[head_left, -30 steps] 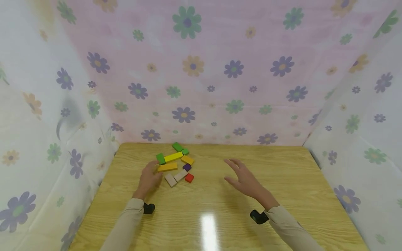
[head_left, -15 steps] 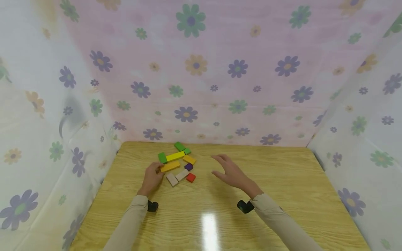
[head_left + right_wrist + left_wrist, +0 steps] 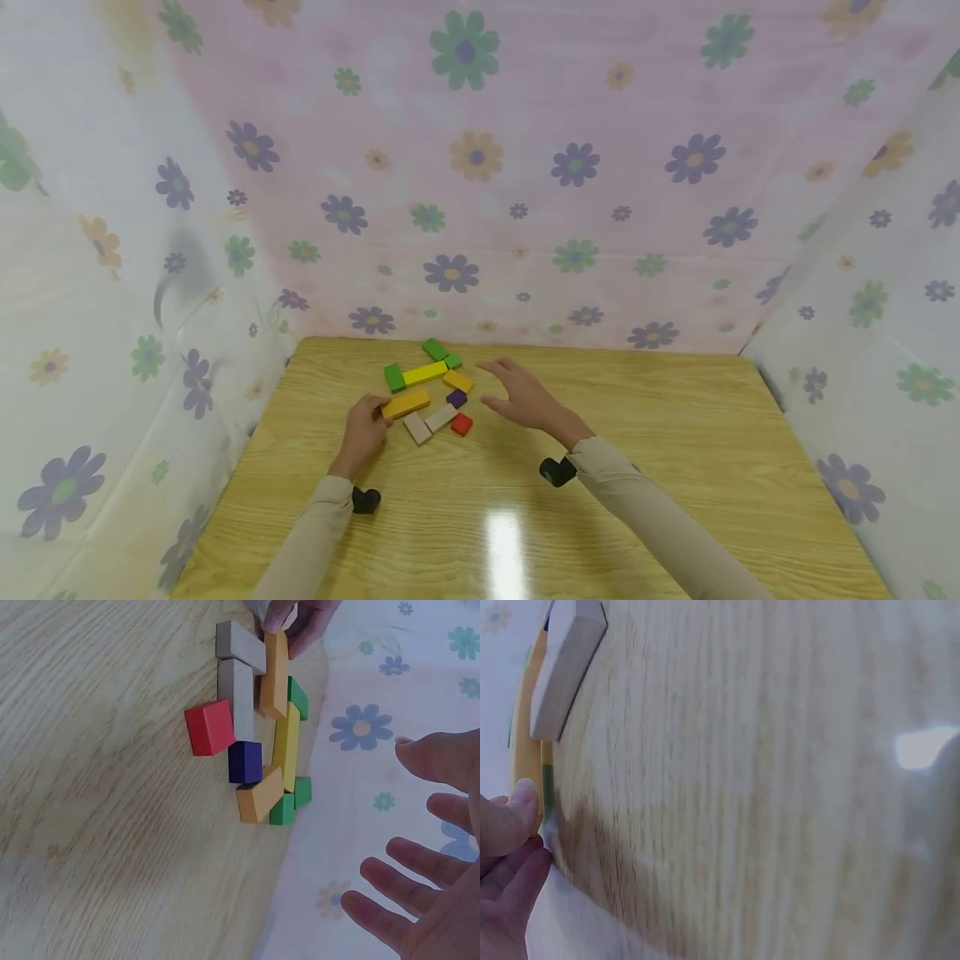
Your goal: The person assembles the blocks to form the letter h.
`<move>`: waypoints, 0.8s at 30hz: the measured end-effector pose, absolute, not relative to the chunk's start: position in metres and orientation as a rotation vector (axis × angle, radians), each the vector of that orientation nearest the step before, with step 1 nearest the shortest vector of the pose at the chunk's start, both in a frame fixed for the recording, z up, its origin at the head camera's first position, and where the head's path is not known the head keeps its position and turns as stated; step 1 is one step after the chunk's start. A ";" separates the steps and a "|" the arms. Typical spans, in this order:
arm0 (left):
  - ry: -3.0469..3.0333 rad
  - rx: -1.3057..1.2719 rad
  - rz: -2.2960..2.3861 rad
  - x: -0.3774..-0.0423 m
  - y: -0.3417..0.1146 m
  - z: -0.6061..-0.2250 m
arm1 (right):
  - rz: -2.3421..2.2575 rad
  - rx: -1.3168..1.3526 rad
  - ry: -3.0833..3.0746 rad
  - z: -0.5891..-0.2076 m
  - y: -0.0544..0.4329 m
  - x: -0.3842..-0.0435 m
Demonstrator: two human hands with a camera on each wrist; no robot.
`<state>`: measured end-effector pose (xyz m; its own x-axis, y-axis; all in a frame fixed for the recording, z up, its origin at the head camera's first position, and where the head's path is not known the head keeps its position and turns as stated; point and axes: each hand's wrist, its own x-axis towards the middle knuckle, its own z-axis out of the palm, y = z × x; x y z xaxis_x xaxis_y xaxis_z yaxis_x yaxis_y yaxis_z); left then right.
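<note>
In the head view my left hand (image 3: 363, 429) pinches the left end of a long orange block (image 3: 407, 403). Its thumb (image 3: 523, 793) lies on the block's near face in the left wrist view, the fingers behind it. Beyond that block lies a long yellow block (image 3: 425, 373), with a green block (image 3: 394, 377) at its left end. Two beige blocks (image 3: 442, 418) meet end to end on the near side. My right hand (image 3: 528, 400) hovers just right of the blocks, fingers spread and holding nothing. Nearest to it are a shorter orange block (image 3: 458, 382) and a dark purple block (image 3: 457, 398).
A red block (image 3: 462, 425) sits by the right end of the beige pair. Two more green blocks (image 3: 435, 349) lie near the back edge of the wooden table (image 3: 675, 467). Flowered cloth (image 3: 517, 183) walls the back and both sides.
My left fingers have closed on the long orange block's end, and it has shifted slightly toward me and left, away from the yellow one. My right hand has come left toward the blocks.
</note>
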<state>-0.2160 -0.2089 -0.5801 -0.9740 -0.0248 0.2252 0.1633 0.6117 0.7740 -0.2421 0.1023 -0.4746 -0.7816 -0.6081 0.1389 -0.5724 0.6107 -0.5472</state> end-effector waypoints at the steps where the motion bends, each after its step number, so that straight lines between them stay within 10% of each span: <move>1: -2.611 -0.112 -1.289 -0.214 -0.209 -0.579 | -0.904 -1.014 2.758 -0.474 0.099 -0.244; 24: -2.396 0.267 -1.322 -0.125 -0.258 -0.560 | -0.943 -1.094 2.712 -0.500 0.032 -0.297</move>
